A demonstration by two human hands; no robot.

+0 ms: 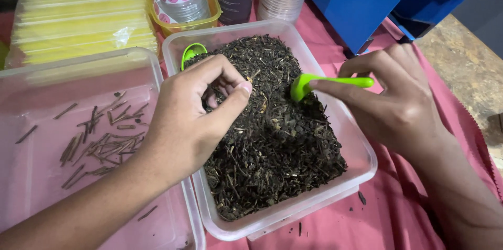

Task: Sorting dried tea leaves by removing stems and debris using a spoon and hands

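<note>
Head view, sorting step, judged: stems picked out of dried leaf.
Clear tub (361,150), centre, holds dark leaf mix (277,135).
Left tray (78,64): loose stems (102,140).
Left hand (194,114): fingertips pinched over mix.
Right hand (398,101): fingers pinching green scoop (327,82), long axis left-right, bowl pointing left into mix.
Next calls for a fine pinch on one stem.

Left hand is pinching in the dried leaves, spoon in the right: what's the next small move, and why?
Probably lift the left hand and drop its pinch into the left container, where picked twigs already lie. The right hand holds the green spoon in the dried leaf mix.
</note>
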